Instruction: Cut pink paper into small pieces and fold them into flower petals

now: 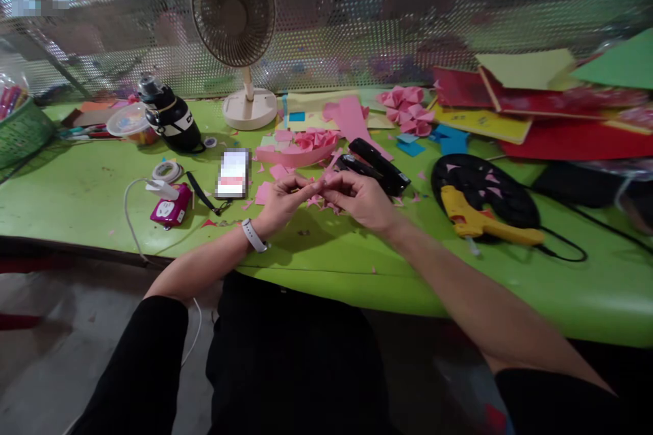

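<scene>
Here the left hand [286, 202] and right hand [364, 201] are pinching narrowly at a pink paper piece [328, 178] above the tabletop [76, 197], fingers mostly hiding it; it's probably feeling light, soft, easily creased, its edges inviting gentle gripping

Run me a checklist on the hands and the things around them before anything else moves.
1. Hands together: ok. The left hand and right hand meet at the fingertips above the green table.
2. Piece between the fingers secure: cannot tell. The fingers hide most of what is there.
3. Surface around the hands free of scraps: not ok. Pink paper pieces lie about them.
4. Black stapler close by: ok. It lies just beyond the right hand.
5. Yellow glue gun set down: ok. It lies across the black round pad.
6. Glue gun cold: cannot tell.
</scene>
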`<state>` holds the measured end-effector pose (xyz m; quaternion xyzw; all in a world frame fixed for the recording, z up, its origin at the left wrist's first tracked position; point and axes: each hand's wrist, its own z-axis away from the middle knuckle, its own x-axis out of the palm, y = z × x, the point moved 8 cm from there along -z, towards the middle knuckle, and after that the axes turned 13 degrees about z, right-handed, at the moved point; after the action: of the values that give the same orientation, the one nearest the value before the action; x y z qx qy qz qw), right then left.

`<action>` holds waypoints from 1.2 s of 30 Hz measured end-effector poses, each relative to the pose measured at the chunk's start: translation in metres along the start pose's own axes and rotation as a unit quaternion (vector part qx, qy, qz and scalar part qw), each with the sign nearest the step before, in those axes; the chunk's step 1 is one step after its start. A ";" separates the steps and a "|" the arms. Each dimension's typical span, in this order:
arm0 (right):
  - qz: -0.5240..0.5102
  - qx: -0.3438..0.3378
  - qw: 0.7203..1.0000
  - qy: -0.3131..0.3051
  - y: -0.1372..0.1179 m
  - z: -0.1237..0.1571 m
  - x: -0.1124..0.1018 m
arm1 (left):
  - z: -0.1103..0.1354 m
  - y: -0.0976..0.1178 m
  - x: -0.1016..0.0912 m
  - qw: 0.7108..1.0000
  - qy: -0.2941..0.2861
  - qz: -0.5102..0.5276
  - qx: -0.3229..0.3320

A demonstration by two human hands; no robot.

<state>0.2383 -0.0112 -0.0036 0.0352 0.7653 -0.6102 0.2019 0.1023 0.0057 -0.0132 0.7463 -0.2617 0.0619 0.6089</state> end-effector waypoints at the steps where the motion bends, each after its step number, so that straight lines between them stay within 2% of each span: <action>1: 0.003 -0.004 1.000 0.004 0.000 0.000 0.000 | 0.000 0.000 -0.001 1.000 0.003 -0.002 0.001; 9: -0.002 0.019 0.998 -0.053 0.008 -0.002 0.002 | -0.001 -0.012 -0.003 0.999 0.000 0.026 -0.044; 14: 0.001 0.010 0.999 -0.031 0.005 0.001 0.005 | -0.001 -0.009 -0.006 0.999 0.015 0.038 -0.033; 20: 0.002 0.004 0.999 -0.033 0.002 -0.002 0.000 | 0.000 -0.006 0.002 0.999 -0.014 0.040 -0.030; 29: -0.013 0.011 0.994 -0.111 0.004 -0.003 0.004 | 0.001 -0.001 0.005 0.999 -0.040 0.024 -0.026; 36: -0.020 -0.017 0.998 -0.052 -0.003 -0.002 0.002 | -0.001 0.000 -0.001 0.999 -0.003 0.034 -0.023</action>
<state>0.2350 -0.0106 -0.0010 -0.0157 0.7645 -0.6022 0.2296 0.1017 0.0067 -0.0129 0.7229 -0.2898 0.0746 0.6228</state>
